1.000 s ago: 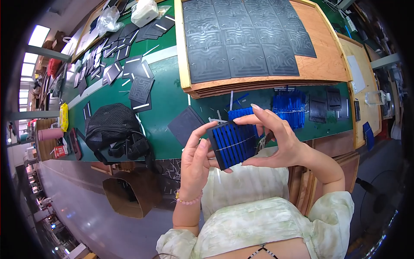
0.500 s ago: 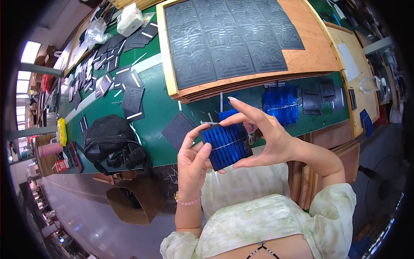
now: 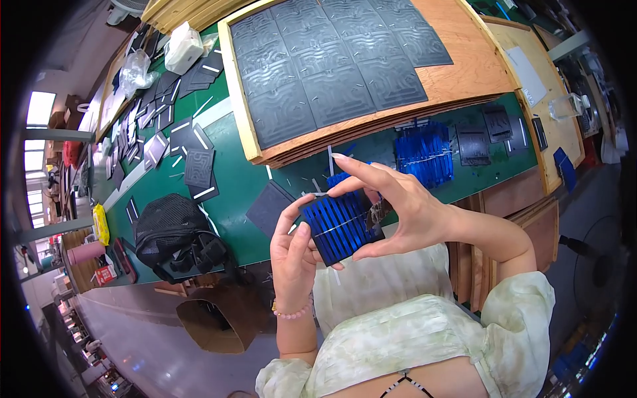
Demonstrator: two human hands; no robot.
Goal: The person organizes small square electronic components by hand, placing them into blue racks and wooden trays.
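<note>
Both hands are up in front of the person's chest, holding a small stack of blue striped squares (image 3: pixel 342 225) between them, above the near edge of the green surface (image 3: pixel 239 192). The left hand (image 3: pixel 295 255) is closed on the stack's left edge — thumb on the top face, fingers curled behind. The right hand (image 3: pixel 405 209) grips the right side, its thumb along the lower edge and its fingers spread over the top corner, with a thin pale strip running across the top square.

Beyond the hands, a second pile of blue squares (image 3: pixel 424 152) lies on the green surface, just in front of a wooden board (image 3: pixel 464 76) covered with dark grey patterned mats. A black mesh bag (image 3: pixel 172 229) sits well to the left, and loose dark squares (image 3: pixel 199 166) are scattered further along.
</note>
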